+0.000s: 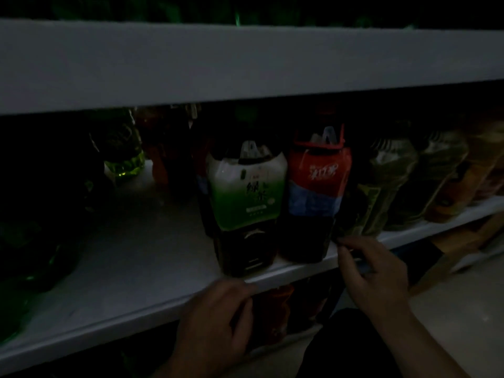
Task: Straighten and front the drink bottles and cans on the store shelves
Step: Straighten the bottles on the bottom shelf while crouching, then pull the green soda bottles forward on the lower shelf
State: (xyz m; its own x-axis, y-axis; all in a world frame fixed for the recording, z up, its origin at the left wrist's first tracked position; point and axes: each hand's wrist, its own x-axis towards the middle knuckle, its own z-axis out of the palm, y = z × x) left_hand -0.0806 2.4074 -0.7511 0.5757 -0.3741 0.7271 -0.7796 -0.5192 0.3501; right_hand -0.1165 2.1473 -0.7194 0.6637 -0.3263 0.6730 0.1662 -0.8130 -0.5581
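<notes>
Green-label bottle (245, 197) beside red-label bottle (316, 186) at shelf (141, 255) edge; both hands' fingers loose, grasping nothing.

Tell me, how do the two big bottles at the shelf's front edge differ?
The large dark bottle with the white-and-green label stands left, slightly nearer the shelf edge; the large dark bottle with the red-and-blue label stands right, a little further back. The right hand reaches beside the red-labelled one's base; the left hand sits below the green-labelled one. Both stand upright, labels forward, touching.
</notes>
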